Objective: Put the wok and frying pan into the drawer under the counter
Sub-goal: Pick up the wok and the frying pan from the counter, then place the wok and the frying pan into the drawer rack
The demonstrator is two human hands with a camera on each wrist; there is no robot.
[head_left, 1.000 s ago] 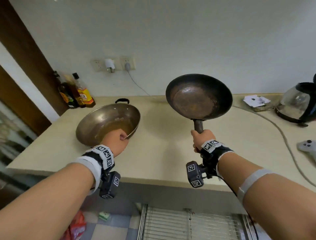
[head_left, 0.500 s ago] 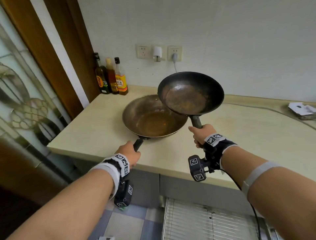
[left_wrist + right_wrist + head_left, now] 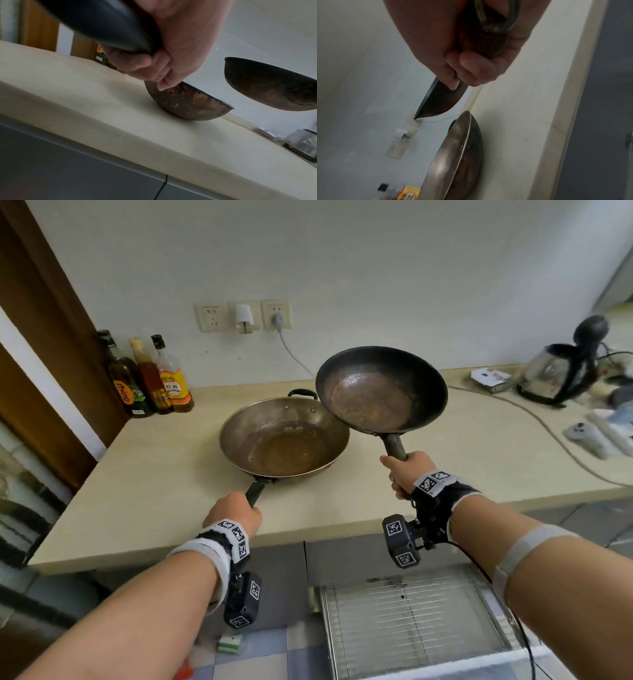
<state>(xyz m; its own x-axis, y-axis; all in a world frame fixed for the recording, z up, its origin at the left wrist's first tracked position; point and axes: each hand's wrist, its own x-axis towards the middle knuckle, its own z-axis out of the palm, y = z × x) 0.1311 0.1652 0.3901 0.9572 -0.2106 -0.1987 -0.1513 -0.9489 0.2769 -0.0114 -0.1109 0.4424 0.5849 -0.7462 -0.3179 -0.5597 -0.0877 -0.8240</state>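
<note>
A brownish metal wok rests on the beige counter, its black long handle gripped by my left hand. In the left wrist view my fingers curl round that handle, and the wok's underside touches the counter. My right hand grips the handle of a dark frying pan, held in the air above the wok's right rim. The right wrist view shows the pan edge-on above the wok. Below the counter, a pulled-out drawer with a wire rack stands open.
Three bottles stand at the back left by a wooden door frame. A glass kettle, papers, a cord and a white controller lie on the right of the counter. Wall sockets sit behind. Grey cabinet fronts lie below.
My left hand went from the wok's rim to its long handle. The wok turned and slid toward the middle of the counter; the frying pan stayed raised in my right hand.
</note>
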